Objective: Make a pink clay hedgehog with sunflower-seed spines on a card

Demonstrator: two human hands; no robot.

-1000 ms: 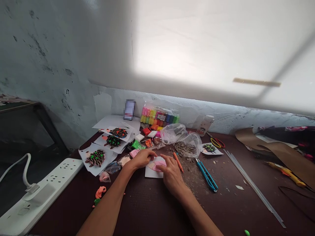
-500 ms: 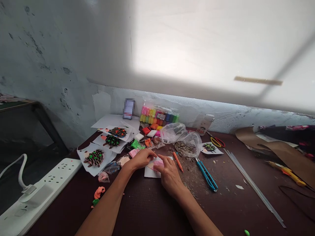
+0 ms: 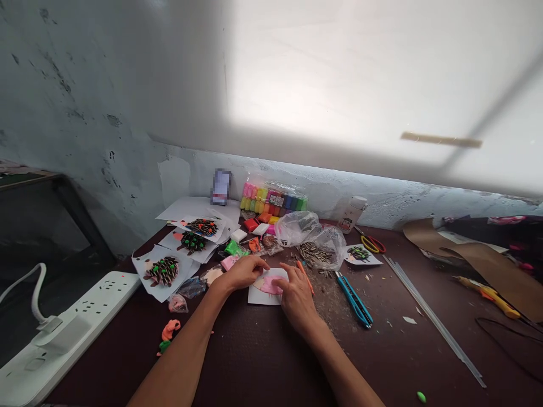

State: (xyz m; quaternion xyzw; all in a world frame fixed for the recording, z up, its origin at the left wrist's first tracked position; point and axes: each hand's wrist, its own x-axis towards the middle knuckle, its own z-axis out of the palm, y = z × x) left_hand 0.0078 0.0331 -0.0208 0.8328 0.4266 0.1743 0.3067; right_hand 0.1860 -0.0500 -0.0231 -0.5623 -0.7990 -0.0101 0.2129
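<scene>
A white paper card (image 3: 258, 298) lies on the dark table between my hands, with a flat patch of pink clay (image 3: 271, 284) spread on a drawn shape. My left hand (image 3: 245, 272) is at the card's left edge, index finger stretched over the top of it and the other fingers bent; I see nothing held. On the right side, my right hand (image 3: 297, 294) has its fingers apart, the thumb touching or just over the pink clay's edge. An orange pen-like stick (image 3: 304, 273) rests just behind my right fingers.
Hedgehog pictures with seed spines (image 3: 162, 271) lie left. Clay packs (image 3: 275, 200) and a plastic bag of striped seeds (image 3: 316, 254) are behind. A blue utility knife (image 3: 354, 299), scissors (image 3: 372, 244), glue sticks (image 3: 432, 316) and a glue gun (image 3: 487, 294) lie right. A power strip (image 3: 106, 299) borders the left.
My right hand has moved slightly right, and its thumb and index finger are further from my left hand. More of the pink clay shows. The view has shifted slightly.
</scene>
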